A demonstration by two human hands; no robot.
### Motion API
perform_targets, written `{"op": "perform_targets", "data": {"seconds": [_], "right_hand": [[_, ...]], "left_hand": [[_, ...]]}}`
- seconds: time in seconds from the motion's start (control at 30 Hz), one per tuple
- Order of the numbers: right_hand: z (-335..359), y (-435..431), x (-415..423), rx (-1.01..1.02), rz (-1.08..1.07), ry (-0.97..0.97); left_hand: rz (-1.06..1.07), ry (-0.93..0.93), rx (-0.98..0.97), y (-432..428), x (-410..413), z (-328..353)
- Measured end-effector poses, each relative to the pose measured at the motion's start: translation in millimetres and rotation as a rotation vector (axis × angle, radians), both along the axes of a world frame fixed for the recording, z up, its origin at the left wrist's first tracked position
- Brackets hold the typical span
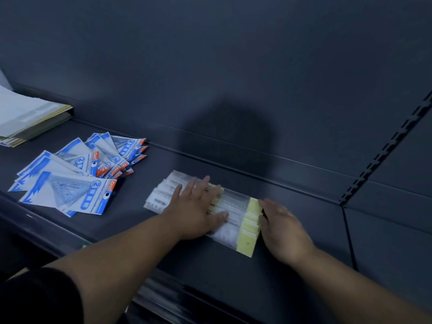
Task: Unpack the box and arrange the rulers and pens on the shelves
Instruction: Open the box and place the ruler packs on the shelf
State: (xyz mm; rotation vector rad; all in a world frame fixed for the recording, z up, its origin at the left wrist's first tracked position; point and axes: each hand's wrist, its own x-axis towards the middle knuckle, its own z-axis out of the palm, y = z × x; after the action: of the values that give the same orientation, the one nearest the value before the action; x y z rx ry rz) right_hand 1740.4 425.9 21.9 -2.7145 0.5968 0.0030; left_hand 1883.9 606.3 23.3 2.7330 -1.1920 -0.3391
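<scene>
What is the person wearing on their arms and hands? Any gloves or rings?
No gloves: both the left hand and the right hand are bare. No ring, watch or bracelet shows. The forearms are uncovered too. Only the left arm shows clothing, a short black sleeve near the shoulder.

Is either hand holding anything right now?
Nothing gripped: left hand lies flat on the ruler packs; right hand presses their yellow end.

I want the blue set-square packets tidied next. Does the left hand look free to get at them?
Probably yes. The left hand lies flat on the clear ruler packs, gripping nothing, and bare shelf separates it from the blue packets, which lie uncovered.
</scene>
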Motion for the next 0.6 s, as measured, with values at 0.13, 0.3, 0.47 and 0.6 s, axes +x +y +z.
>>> {"op": "perform_targets", "data": {"seconds": [0.13,0.3,0.47,0.6], "right_hand": [[4.6,1.7,-10.1,-0.038,0.061,0.065],[13.9,4.6,-22.4,-0.067,0.138,0.08],[19.1,16.7,-13.9,-0.091,0.196,0.05],[23.1,38.4,4.7,-0.082,0.278,0.024]], "left_hand": [[0.03,-0.012,0.004,-5.1,-11.2,-7.6],[0.048,-0.03,-0.009,13.8,-16.6,-7.2],[0.095,-0.113,-0.114,36.9,-28.6,2.1],[0.299,-0.185,-0.23,84.9,-26.8,4.9]]}}
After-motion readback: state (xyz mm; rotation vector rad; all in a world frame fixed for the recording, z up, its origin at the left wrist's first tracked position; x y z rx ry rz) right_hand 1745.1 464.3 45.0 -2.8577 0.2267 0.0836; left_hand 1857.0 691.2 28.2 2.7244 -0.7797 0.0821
